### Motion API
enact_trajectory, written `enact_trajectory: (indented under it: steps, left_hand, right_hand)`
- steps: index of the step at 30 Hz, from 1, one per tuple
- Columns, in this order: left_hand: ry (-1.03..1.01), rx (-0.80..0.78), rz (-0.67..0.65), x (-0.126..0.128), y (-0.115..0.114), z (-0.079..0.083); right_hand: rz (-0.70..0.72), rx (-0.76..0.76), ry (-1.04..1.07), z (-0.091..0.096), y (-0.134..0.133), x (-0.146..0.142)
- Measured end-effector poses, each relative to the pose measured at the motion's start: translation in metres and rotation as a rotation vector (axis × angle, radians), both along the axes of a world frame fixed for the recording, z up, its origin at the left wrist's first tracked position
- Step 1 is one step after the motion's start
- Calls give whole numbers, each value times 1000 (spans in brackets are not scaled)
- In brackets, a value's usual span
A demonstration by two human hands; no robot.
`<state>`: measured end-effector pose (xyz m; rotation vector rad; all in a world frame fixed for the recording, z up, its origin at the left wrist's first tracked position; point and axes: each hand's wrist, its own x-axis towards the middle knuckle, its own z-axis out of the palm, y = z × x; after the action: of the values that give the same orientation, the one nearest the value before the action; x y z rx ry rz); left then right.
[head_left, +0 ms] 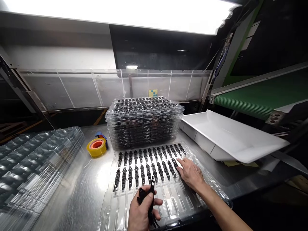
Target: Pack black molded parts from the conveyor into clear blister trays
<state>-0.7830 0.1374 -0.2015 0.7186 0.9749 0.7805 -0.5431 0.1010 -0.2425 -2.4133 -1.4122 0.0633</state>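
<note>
Left hand (141,213) fisted around a bundle of black parts (149,200), low over clear tray (168,199) | right hand (191,175) flat, fingers on a tray slot | behind: filled tray stack (144,122), tape rolls (97,147), white bin (228,138)

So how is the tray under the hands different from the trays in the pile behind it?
The flat tray lies alone on the metal table; the pile of trays stands many layers tall. The flat tray's two far rows hold black parts but its near pockets are empty, while the pile's top tray looks full. The right hand rests on the flat tray; nobody touches the pile. Both are clear plastic.
</note>
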Motion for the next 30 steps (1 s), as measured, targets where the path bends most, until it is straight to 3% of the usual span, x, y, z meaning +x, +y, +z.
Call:
enact_trajectory:
  steps: [5, 9, 11, 14, 16, 18, 20, 23, 25, 30]
  left_hand:
    - [85, 115, -124, -2, 1, -5]
    - [198, 234, -170, 8, 0, 0]
    - [269, 288, -178, 17, -2, 3]
    - [303, 353, -210, 31, -9, 9]
    - [293, 370, -235, 37, -13, 12]
    - [275, 321, -212, 37, -14, 13]
    - [185, 179, -114, 32, -11, 12]
    - [-82, -116, 68, 16, -3, 11]
    - [-157, -232, 131, 5, 2, 11]
    - [-119, -192, 196, -8, 2, 12]
  right_hand:
    - [38, 25, 18, 0, -1, 1]
    - [25, 43, 96, 17, -12, -5]
    - [62, 63, 302, 35, -24, -18]
    - [195, 90, 845, 64, -44, -41]
    - [226, 129, 1004, 75, -52, -47]
    - [161, 236, 870, 75, -53, -41]
    - [70, 352, 551, 64, -49, -22]
    - [57, 341, 140, 37, -37, 11]
    - [113, 262, 50, 20, -32, 25]
    - [209, 157, -38, 1, -34, 22]
